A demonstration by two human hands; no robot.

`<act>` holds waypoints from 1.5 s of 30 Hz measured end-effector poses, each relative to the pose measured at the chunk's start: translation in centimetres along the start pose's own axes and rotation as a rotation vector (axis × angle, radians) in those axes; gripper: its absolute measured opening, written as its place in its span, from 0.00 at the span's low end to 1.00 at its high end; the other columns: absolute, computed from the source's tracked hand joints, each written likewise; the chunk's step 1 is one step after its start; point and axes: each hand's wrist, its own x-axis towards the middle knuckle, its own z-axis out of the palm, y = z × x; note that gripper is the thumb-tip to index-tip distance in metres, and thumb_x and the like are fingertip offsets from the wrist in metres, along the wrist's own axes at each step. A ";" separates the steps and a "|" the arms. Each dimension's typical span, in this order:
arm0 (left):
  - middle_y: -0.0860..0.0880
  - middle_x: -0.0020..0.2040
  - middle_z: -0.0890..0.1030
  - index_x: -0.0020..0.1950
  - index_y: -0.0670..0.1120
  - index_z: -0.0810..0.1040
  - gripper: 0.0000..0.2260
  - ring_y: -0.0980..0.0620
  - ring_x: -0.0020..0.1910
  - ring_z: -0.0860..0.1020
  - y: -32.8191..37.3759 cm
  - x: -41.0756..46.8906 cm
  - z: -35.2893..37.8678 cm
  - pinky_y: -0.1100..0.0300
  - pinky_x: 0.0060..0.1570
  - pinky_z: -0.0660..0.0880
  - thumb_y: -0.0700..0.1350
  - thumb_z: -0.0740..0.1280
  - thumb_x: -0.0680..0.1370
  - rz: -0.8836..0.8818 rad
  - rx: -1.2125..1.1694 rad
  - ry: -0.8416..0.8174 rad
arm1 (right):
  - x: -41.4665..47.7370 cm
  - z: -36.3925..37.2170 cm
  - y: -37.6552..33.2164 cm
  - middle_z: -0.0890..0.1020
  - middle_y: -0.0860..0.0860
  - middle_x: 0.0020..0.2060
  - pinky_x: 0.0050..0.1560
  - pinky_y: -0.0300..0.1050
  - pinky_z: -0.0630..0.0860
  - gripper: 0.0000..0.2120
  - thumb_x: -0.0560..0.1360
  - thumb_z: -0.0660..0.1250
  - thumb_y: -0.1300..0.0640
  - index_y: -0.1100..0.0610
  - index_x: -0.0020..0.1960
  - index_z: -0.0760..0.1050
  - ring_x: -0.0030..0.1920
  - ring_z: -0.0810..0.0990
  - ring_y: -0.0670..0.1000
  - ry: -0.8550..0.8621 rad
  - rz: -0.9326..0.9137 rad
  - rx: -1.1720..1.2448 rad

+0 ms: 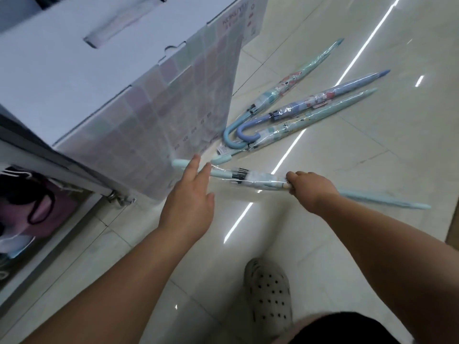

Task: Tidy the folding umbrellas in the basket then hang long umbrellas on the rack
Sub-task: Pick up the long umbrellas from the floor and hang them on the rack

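My right hand (310,188) grips the middle of a light-blue long umbrella (258,180) in a clear plastic sleeve and holds it level above the floor. Its tip points right, its pale handle left. My left hand (191,194) reaches toward the handle end with straight fingers, touching the sleeve's edge. Three more long umbrellas lie fanned on the tiled floor beyond: a teal one (293,83), a purple-blue one (323,96) and a pale teal one (320,114), their hooked handles together near the cardboard box.
A large white cardboard display box (74,78) with a pastel checked side fills the upper left. A shelf unit with a pink bag (37,207) stands at left. My foot in a white clog (269,296) is on the glossy tiled floor (372,150).
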 end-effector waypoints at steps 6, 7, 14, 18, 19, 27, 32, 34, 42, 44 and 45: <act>0.53 0.75 0.63 0.69 0.51 0.74 0.17 0.48 0.61 0.75 7.8 -6.7 -7.3 0.54 0.61 0.73 0.48 0.67 0.80 0.067 -0.095 -0.081 | -9.8 -7.0 -0.6 0.77 0.52 0.53 0.43 0.48 0.69 0.08 0.81 0.59 0.53 0.51 0.60 0.69 0.54 0.76 0.57 -0.053 0.080 0.059; 0.54 0.71 0.65 0.67 0.52 0.75 0.16 0.50 0.55 0.77 9.0 -7.6 -8.7 0.55 0.57 0.73 0.49 0.67 0.80 0.041 -0.101 -0.113 | -11.7 -8.3 -0.5 0.77 0.52 0.53 0.43 0.48 0.70 0.08 0.81 0.60 0.53 0.51 0.60 0.69 0.54 0.76 0.57 -0.065 0.092 0.078; 0.51 0.60 0.74 0.62 0.54 0.74 0.13 0.53 0.48 0.74 17.9 -12.6 -23.7 0.60 0.49 0.68 0.52 0.69 0.78 -0.189 -0.261 -0.180 | -25.0 -24.2 -1.0 0.77 0.51 0.48 0.41 0.49 0.71 0.09 0.80 0.63 0.51 0.52 0.57 0.69 0.46 0.77 0.59 -0.018 0.127 0.361; 0.51 0.60 0.75 0.67 0.54 0.72 0.19 0.52 0.53 0.75 25.0 -15.0 -35.0 0.58 0.51 0.71 0.52 0.70 0.78 -0.196 -0.289 -0.169 | -31.6 -36.9 -2.4 0.73 0.49 0.40 0.37 0.47 0.65 0.09 0.80 0.63 0.52 0.51 0.47 0.63 0.39 0.72 0.56 0.048 0.063 0.567; 0.52 0.60 0.75 0.68 0.55 0.71 0.19 0.51 0.54 0.75 27.0 -15.6 -37.8 0.58 0.51 0.72 0.52 0.70 0.78 -0.197 -0.300 -0.162 | -32.9 -40.1 -2.6 0.72 0.48 0.38 0.36 0.48 0.65 0.10 0.80 0.63 0.52 0.51 0.47 0.63 0.38 0.72 0.56 0.068 0.039 0.617; 0.55 0.60 0.75 0.68 0.60 0.69 0.23 0.52 0.49 0.79 39.3 -20.8 -54.2 0.60 0.43 0.72 0.56 0.72 0.76 -0.157 -0.313 -0.126 | -40.2 -61.4 -2.6 0.81 0.49 0.40 0.41 0.50 0.75 0.08 0.77 0.68 0.51 0.52 0.50 0.71 0.41 0.79 0.55 0.258 -0.115 0.942; 0.56 0.59 0.75 0.70 0.61 0.68 0.25 0.56 0.48 0.79 42.3 -21.7 -58.1 0.62 0.41 0.75 0.57 0.72 0.75 -0.150 -0.337 -0.089 | -40.6 -70.4 -3.4 0.80 0.46 0.39 0.41 0.47 0.73 0.08 0.76 0.69 0.50 0.48 0.49 0.70 0.42 0.80 0.53 0.386 -0.149 1.059; 0.56 0.59 0.75 0.70 0.61 0.68 0.25 0.57 0.47 0.80 42.9 -21.9 -58.8 0.63 0.40 0.76 0.56 0.72 0.75 -0.158 -0.386 -0.079 | -40.6 -73.7 -4.4 0.81 0.47 0.39 0.43 0.51 0.78 0.09 0.76 0.69 0.48 0.49 0.48 0.71 0.41 0.81 0.54 0.431 -0.180 1.081; 0.58 0.55 0.79 0.66 0.61 0.67 0.25 0.57 0.52 0.81 43.0 -20.1 -63.4 0.53 0.51 0.81 0.54 0.75 0.74 -0.061 -0.537 0.048 | -41.6 -84.3 -10.0 0.82 0.48 0.40 0.45 0.53 0.79 0.15 0.73 0.72 0.44 0.53 0.51 0.75 0.40 0.81 0.51 0.668 -0.247 1.117; 0.58 0.55 0.80 0.66 0.61 0.67 0.23 0.57 0.50 0.82 42.4 -19.7 -64.9 0.58 0.41 0.80 0.52 0.74 0.75 -0.028 -0.570 0.092 | -42.2 -86.5 -11.5 0.78 0.49 0.35 0.40 0.52 0.76 0.16 0.73 0.73 0.44 0.56 0.47 0.73 0.36 0.76 0.51 0.744 -0.232 1.074; 0.59 0.54 0.80 0.66 0.60 0.67 0.22 0.58 0.49 0.82 42.2 -19.6 -65.7 0.61 0.35 0.78 0.50 0.73 0.77 -0.014 -0.587 0.103 | -42.4 -87.4 -12.3 0.76 0.48 0.33 0.37 0.51 0.74 0.17 0.73 0.73 0.43 0.55 0.45 0.72 0.34 0.74 0.51 0.773 -0.227 1.059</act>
